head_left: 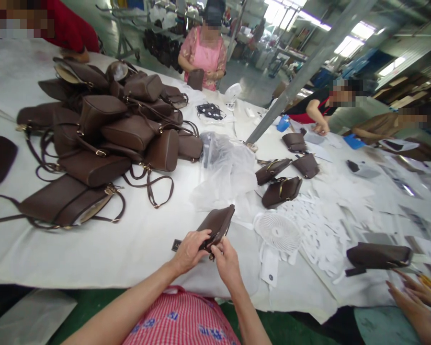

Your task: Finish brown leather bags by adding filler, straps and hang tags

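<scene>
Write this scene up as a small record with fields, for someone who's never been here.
Left hand: grips a small dark-brown leather-like pouch
Right hand: fingers at the pouch's near edge
Surface: white-covered table
Left side: heaped dark-brown leather-like handbags with straps
Right of hands: round white fan
Across: person in a pink apron
</scene>
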A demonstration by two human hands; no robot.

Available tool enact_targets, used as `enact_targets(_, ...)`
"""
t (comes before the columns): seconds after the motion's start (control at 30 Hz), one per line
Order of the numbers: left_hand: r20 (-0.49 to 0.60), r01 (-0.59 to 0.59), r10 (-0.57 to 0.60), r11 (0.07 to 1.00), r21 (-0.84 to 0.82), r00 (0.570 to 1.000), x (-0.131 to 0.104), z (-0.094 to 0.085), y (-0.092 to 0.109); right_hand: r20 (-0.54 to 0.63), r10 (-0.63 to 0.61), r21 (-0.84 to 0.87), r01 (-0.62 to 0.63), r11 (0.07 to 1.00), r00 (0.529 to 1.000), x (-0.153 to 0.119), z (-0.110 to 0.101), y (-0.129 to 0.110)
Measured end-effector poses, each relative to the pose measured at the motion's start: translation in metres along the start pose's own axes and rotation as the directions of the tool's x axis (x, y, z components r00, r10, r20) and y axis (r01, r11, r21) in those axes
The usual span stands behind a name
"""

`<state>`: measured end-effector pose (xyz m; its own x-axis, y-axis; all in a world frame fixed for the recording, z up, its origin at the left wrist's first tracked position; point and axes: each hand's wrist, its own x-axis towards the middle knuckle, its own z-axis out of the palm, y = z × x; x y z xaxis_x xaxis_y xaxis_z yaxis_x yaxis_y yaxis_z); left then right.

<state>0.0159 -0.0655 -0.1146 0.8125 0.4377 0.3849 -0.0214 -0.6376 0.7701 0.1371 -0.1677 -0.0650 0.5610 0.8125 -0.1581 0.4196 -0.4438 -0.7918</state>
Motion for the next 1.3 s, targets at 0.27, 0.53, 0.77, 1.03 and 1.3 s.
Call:
enact_targets(0.27,-0.057,0.018,-0.018,1.0,0.005,0.998,0.007,0.004,0.003,-0.078,0.018,0.006,-0.018,1.0,0.997,-0.003,0.004,-0.01)
enact_targets(0.53,0.07,-0.086,0.074,0.98,0.181,0.995,0.014,-0.001,-0.001,-0.222,0.014,0.165,0.023,0.986,0.975,0.001,-0.003,0.008)
enact_targets(0.77,0.086,-0.05,0.038,0.989,0.138,0.996,0.013,-0.003,-0.003,-0.03,-0.322,-0.254,0.304,0.918,0.946,0.038,-0.027,0.016)
enact_targets(1.03,0.128,0.0,-0.006,0.999,0.047,0.992,0.022,-0.011,-0.003,0.151,-0.354,-0.624,0.367,0.69,0.923,0.045,-0.034,0.005)
enact_targets(1.3,0.136,0.055,-0.042,0.994,-0.095,0.99,0.015,-0.01,-0.002,0.439,-0.354,-0.481,0.549,0.684,0.826,0.059,-0.045,-0.004)
